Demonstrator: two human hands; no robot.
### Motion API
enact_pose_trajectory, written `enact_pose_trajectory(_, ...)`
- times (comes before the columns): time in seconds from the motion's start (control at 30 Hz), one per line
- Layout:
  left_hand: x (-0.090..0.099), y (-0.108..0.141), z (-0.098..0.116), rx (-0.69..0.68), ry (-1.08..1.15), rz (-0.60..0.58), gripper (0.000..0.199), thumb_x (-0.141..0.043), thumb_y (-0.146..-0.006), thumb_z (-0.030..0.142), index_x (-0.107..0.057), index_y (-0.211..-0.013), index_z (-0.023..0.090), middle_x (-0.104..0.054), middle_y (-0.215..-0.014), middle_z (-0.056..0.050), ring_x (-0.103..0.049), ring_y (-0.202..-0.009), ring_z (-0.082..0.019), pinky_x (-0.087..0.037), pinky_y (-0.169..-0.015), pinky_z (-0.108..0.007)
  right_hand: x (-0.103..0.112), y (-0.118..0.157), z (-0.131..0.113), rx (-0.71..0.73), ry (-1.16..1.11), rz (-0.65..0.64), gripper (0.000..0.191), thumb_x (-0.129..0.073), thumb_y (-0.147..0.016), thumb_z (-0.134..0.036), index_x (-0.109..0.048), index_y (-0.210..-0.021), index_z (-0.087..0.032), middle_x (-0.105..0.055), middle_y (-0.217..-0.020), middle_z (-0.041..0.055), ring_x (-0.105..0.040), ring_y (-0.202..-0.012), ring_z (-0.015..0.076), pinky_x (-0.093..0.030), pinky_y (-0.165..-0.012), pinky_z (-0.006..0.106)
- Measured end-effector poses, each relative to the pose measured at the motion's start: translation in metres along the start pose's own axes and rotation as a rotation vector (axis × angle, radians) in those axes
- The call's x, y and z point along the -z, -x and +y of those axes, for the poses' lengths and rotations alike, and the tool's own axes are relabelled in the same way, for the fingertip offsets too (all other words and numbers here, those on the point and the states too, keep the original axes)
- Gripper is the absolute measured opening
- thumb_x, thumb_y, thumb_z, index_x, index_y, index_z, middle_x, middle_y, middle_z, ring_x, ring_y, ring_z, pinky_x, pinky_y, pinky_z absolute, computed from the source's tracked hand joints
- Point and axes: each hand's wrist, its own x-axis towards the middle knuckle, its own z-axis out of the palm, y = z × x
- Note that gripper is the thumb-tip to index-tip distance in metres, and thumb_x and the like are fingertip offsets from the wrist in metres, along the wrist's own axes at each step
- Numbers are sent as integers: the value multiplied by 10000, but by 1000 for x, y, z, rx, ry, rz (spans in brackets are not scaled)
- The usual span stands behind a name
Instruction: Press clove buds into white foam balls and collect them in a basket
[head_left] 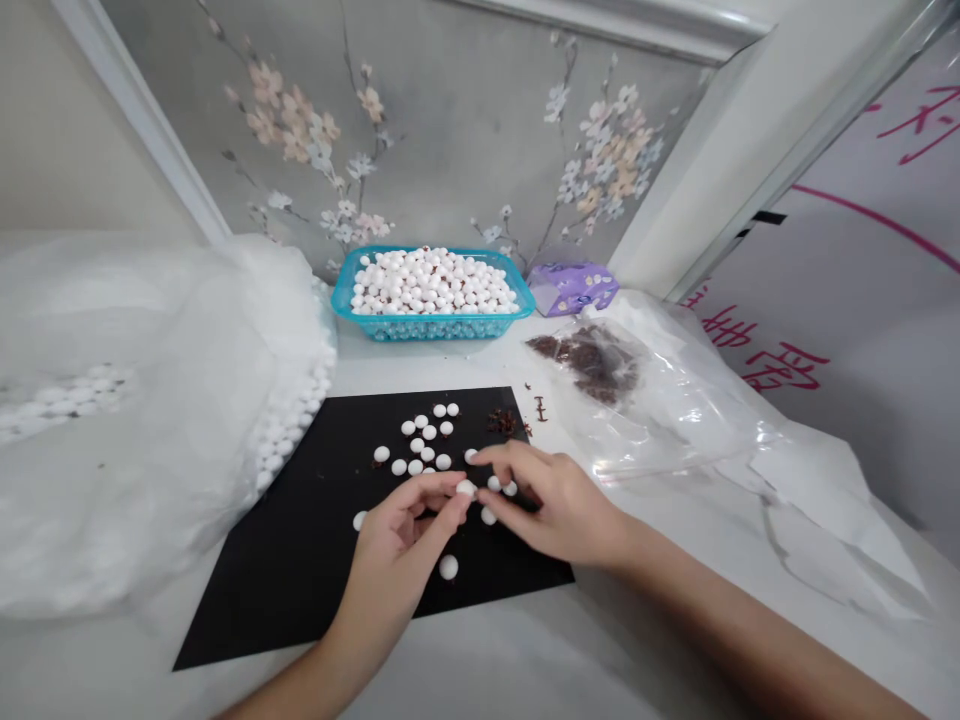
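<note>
Between the thumb and forefinger of my left hand (409, 535) is a white ball (466, 488), held above a black mat (300, 540). My right hand (551, 500) is close at its right side, thumb tip beside the ball and forefinger stretched out near another white ball (471, 456); whether it grips a small part is hidden. Several white balls, some with small brown pieces under them, lie on the mat around both hands. A small heap of brown pieces (502, 421) sits near the mat's upper right corner.
Behind the mat stands a blue basket (435, 328) full of white balls. A large bag of white balls (165, 430) fills the left side. To the right lie a clear bag of brown pieces (600, 365) and a purple packet (576, 288).
</note>
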Motion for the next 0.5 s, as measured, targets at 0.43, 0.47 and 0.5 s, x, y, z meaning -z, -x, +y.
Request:
enact_pose_trajectory(0.43, 2, -3, -2, 45, -7, 59, 158, -664, -733, 320, -682, -841, 206, -679, -809, -13, -618, -711, -127, -527, -664, -220, 31, 0, 58, -318, 275, -116, 175, -487, -819, -127, -642, -868, -190, -612, -860, 32, -517, -544, 104, -416, -589, 258)
enact_pose_trajectory(0.47, 1, -3, -2, 49, -5, 57, 156, -664, -734, 318, -681, -840, 206, -679, -808, -12, -617, -710, -125, -526, -662, -217, 31, 0, 57, -320, 287, -121, 174, -489, -822, -131, -644, -873, -191, -616, -856, 29, -521, -550, 107, -415, -594, 260)
enact_pose_trajectory(0.5, 1, -3, -2, 52, -4, 57, 153, -664, -735, 316, -680, -840, 206, -678, -806, -11, -615, -710, -122, -524, -660, -212, 31, -1, 56, -317, 301, -124, 173, -491, -825, -137, -647, -876, -193, -619, -858, 28, -525, -555, 110, -414, -597, 262)
